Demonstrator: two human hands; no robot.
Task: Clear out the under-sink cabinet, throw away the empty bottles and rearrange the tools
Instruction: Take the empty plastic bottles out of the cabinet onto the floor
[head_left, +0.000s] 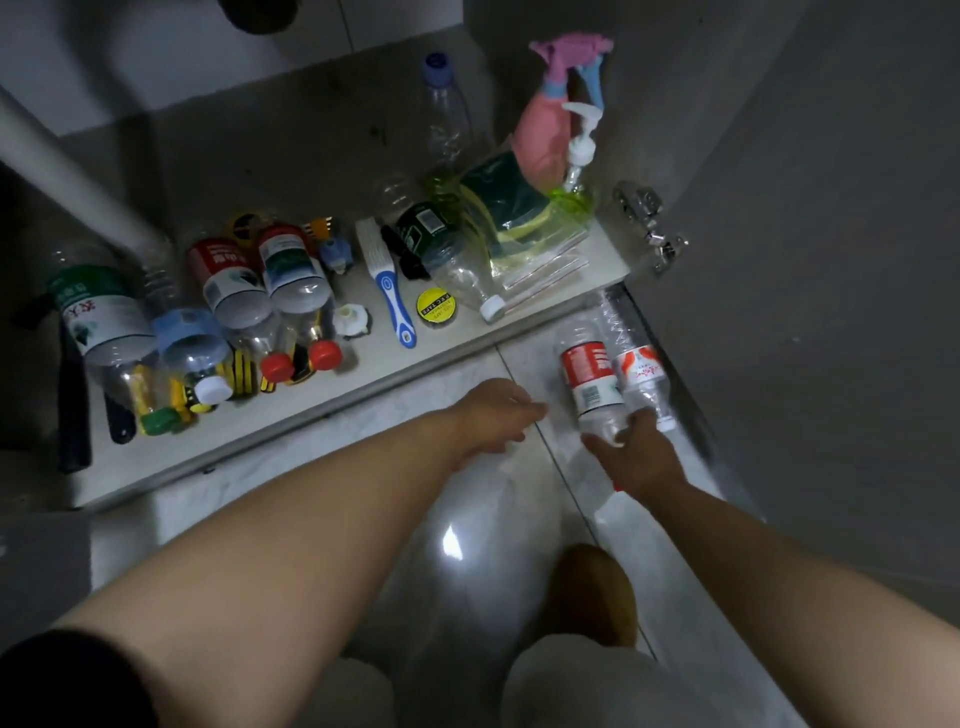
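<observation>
Lying on the floor tiles right beside the open cabinet door, the red-label bottle (592, 382) is the one that counts here, with a second clear bottle (641, 376) touching it on its 3 o'clock side. Both are running their long axis roughly 12 to 6, necks pointing down toward the person.

The right hand (636, 454) is sitting at the bottle's 6 o'clock, and its fingertips (615, 434) are touching the neck end, so it's clearly the nearer one. I can't tell whether the grip is actually closing round the neck or just resting on it; the cap end is hidden under the fingers.

The left hand (496, 413) is hovering at about 9 o'clock from the bottle, fingers loosely curled, holding nothing, close but not touching.

My guess is the pickup is turning on that neck-first approach, since the body is lying straight away from the hand.

Further out at 10 to 11 o'clock, the cabinet shelf (363, 379) is carrying a row of tipped empties (249, 291), a blue brush (392, 291), a yellow tape roll (435, 307) and a pink sprayer (545, 130) at the back.
</observation>
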